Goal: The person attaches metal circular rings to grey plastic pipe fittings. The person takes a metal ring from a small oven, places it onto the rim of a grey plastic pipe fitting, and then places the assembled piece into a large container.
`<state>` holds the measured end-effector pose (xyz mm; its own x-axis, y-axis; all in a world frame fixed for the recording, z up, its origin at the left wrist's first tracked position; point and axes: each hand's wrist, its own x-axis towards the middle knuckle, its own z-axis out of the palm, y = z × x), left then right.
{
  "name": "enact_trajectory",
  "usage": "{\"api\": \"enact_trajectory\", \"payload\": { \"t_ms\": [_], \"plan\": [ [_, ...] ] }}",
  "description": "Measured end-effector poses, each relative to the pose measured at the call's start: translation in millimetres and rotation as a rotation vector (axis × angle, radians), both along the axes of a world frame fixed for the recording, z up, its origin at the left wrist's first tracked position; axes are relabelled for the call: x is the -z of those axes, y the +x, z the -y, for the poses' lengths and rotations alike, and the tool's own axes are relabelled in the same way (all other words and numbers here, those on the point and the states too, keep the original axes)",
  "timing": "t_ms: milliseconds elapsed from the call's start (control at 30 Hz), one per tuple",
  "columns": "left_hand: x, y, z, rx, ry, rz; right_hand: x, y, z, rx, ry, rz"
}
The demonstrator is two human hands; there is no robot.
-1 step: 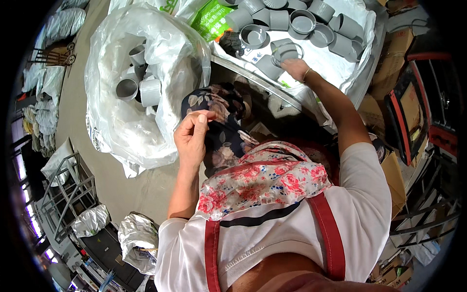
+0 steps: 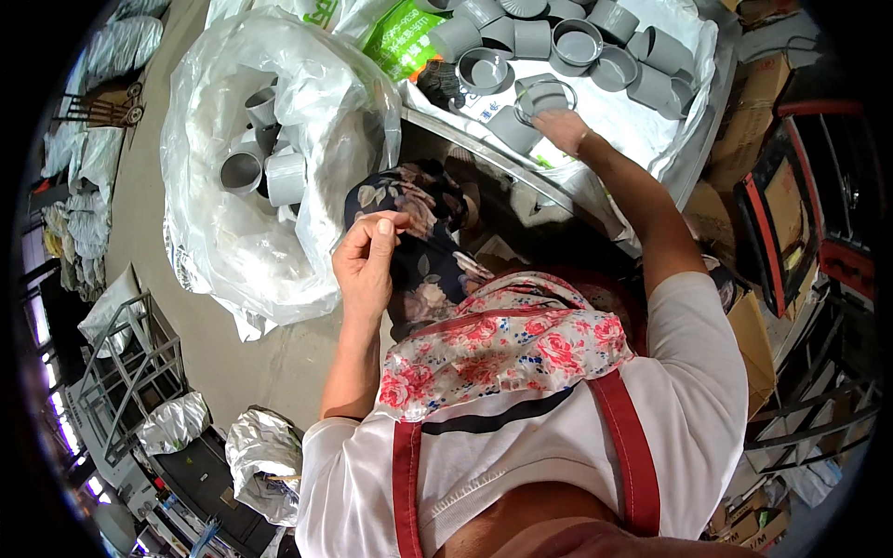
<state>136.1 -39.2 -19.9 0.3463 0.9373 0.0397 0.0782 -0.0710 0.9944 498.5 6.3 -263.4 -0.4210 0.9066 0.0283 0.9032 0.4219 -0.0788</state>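
Observation:
My right hand (image 2: 562, 133) reaches over the tray at the upper right, its fingers closed on the edge of a thin ring (image 2: 574, 94). That ring lies across a grey plastic pipe fitting (image 2: 542, 91); whether they touch I cannot tell. Just below-left of it, another grey pipe fitting (image 2: 512, 130) lies on the white lining. My left hand (image 2: 366, 256) is raised above my left knee, thumb pressed to the curled fingers. Anything inside that pinch is hidden. To its left stands a clear plastic bag (image 2: 307, 242) holding several grey fittings (image 2: 286, 177).
A metal-edged tray (image 2: 484, 144) lined with white sheeting carries several grey fittings (image 2: 577, 45). Beside them lie a dark glove-like item (image 2: 437, 84) and a green printed bag (image 2: 402, 42). Cardboard boxes (image 2: 758, 88) and a black-and-red frame (image 2: 781, 214) stand at right; a metal frame (image 2: 130, 372) stands at left.
My right hand and the thin ring have shifted very slightly left and away from me. My left hand keeps its place.

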Motion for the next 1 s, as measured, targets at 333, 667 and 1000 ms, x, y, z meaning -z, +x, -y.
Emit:
{"api": "enact_trajectory", "payload": {
  "t_ms": [333, 667, 1000],
  "plan": [
    [17.2, 32.8, -35.5, 0.136, 0.309, -0.324, -3.8, 0.1, -54.8, 0.12, -0.308, 0.284],
    [2.6, 75.6, -39.7, 0.558, 0.482, -0.192, -203.0, -50.4, 87.9, 0.278, -0.783, -1.285],
    [20.7, 32.8, 26.6, 0.774, -0.192, -0.252, -217.2, -129.7, 178.4, 0.503, -0.905, -1.544]
  ]
}}
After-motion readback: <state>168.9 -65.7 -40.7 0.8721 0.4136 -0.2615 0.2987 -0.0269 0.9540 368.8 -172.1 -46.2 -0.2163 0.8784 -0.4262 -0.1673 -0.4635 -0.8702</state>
